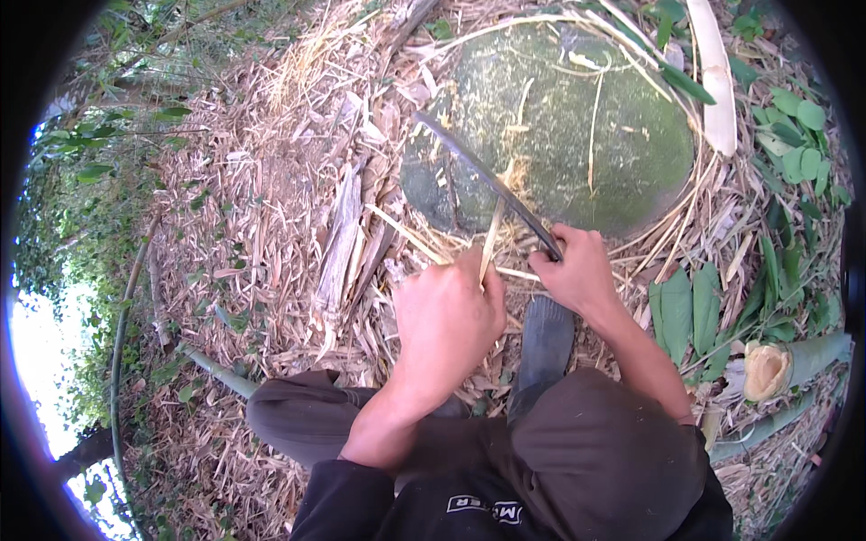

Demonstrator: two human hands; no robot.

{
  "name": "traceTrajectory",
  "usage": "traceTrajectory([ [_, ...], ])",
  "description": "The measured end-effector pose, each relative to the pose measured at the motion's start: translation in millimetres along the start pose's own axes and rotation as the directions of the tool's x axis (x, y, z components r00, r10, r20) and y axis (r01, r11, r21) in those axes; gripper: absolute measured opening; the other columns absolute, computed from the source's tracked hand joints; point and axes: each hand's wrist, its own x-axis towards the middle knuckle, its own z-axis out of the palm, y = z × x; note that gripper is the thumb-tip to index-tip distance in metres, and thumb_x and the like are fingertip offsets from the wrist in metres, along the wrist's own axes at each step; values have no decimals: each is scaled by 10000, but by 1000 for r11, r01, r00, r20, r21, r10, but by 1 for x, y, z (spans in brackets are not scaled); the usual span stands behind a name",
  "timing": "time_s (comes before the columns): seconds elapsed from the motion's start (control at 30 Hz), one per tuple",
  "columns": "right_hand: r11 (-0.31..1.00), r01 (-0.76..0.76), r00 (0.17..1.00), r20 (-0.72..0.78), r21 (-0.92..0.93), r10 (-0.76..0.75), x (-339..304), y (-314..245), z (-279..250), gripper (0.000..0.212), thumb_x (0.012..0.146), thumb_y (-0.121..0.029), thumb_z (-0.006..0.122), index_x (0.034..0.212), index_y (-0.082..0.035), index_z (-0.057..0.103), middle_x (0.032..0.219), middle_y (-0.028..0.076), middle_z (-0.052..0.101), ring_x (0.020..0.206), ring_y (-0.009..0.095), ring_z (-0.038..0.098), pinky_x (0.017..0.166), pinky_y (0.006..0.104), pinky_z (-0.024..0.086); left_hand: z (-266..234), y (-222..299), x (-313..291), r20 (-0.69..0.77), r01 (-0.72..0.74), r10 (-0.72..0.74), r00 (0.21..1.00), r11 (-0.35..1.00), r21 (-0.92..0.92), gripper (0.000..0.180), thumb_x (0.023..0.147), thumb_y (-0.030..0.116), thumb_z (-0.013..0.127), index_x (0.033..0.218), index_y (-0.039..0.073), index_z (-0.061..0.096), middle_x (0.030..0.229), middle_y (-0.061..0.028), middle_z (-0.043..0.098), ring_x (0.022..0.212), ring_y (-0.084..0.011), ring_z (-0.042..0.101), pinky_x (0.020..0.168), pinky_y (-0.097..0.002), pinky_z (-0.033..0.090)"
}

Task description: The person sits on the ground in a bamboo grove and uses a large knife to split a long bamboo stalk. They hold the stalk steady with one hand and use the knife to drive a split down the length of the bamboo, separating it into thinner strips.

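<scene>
My right hand (582, 273) is closed on the handle end of a long, dark-bladed knife (487, 173). Its blade slants up and left across the near side of a mossy green boulder (622, 135). A thin, pale wooden strip (492, 236) is pinched in my left hand (451, 323); its far part runs up to the blade, and they appear to meet over the stone. Fine yellowish shavings (512, 173) lie on the boulder around that spot. My fingers hide the handle and part of the strip.
Dry leaves and shavings (262, 207) cover the ground. A broad pale slat (715, 81) lies beyond the boulder's right side. Green leaves (675, 314) and a thick green stem with a pale cut end (767, 370) lie at right. My dark boot (546, 338) stands just before the boulder.
</scene>
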Motion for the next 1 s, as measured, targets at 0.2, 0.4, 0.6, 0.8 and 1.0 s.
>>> traceTrajectory([
  [0.2,996,-81,997,-13,-26,81,21,14,7,254,770,-249,703,787,5,713,605,185,645,580,337,666,619,432,534,-5,9,7,-14,47,-48,999,998,-31,139,889,120,651,780,38,674,566,-189,594,544,-404,614,536,-474,479],
  [0.4,987,-159,987,18,13,159,28,14,4,281,790,-253,691,827,24,724,636,192,667,621,342,689,674,421,559,-5,10,7,18,62,-60,998,995,-83,149,896,115,640,781,27,674,586,-192,607,552,-406,615,537,-476,472],
  [0.6,989,-147,989,7,-33,148,21,15,4,291,794,-265,704,865,14,739,673,207,684,697,379,712,724,466,563,-3,13,5,-15,44,-45,999,998,-46,153,908,124,632,805,24,684,591,-198,605,561,-408,616,549,-472,476],
  [0.8,967,-241,970,11,-86,243,37,17,8,334,810,-308,722,934,0,754,778,217,720,813,390,723,799,469,565,-6,4,5,11,58,-58,998,995,-75,129,907,124,639,861,26,709,622,-203,622,570,-411,617,556,-463,476],
  [1.0,988,-155,983,-101,-3,154,45,38,19,356,779,-325,746,913,5,747,743,234,691,724,391,699,712,449,553,-6,1,6,-32,31,-34,999,995,-94,191,886,58,629,1047,40,732,699,-225,636,620,-418,628,565,-460,482],
])
